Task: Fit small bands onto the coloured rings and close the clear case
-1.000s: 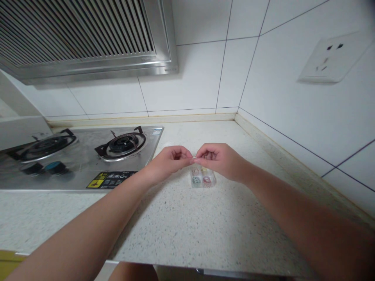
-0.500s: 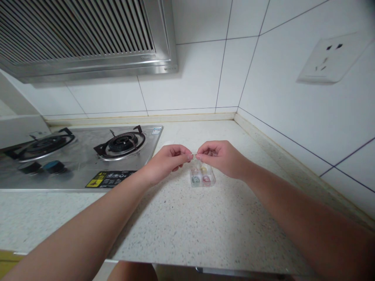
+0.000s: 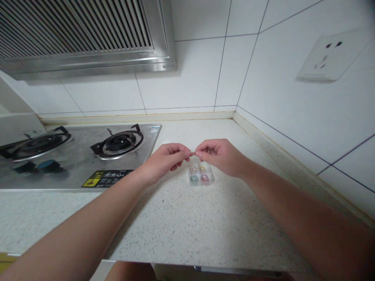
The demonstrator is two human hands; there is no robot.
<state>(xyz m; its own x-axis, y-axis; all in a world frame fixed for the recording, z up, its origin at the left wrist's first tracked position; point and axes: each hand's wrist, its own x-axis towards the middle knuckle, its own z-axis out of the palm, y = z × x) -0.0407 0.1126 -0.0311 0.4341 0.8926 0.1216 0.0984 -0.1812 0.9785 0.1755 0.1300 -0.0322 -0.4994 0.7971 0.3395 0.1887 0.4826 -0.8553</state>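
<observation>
Over a small clear compartment box (image 3: 201,183) on the counter, my left hand (image 3: 171,158) and my right hand (image 3: 221,156) face each other in pinches. Between their fingertips runs a thin, pale, band-like piece (image 3: 192,151), held from both sides; it is too small to name surely. Green coils (image 3: 194,179) and reddish coils (image 3: 204,178) lie in the box's near compartments. A little yellow shows in a farther one. My hands partly cover the box's far end.
The speckled counter (image 3: 181,226) runs to a low ledge at the tiled wall. At left is a gas stove (image 3: 140,156) with black pan supports. A metal range hood (image 3: 117,62) overhangs it. A wall socket (image 3: 331,56) is at upper right.
My hands have drawn very slightly apart at the fingertips, and more of the thin pale piece shows between them. The whole view has shifted a little; the box stays on the counter.
</observation>
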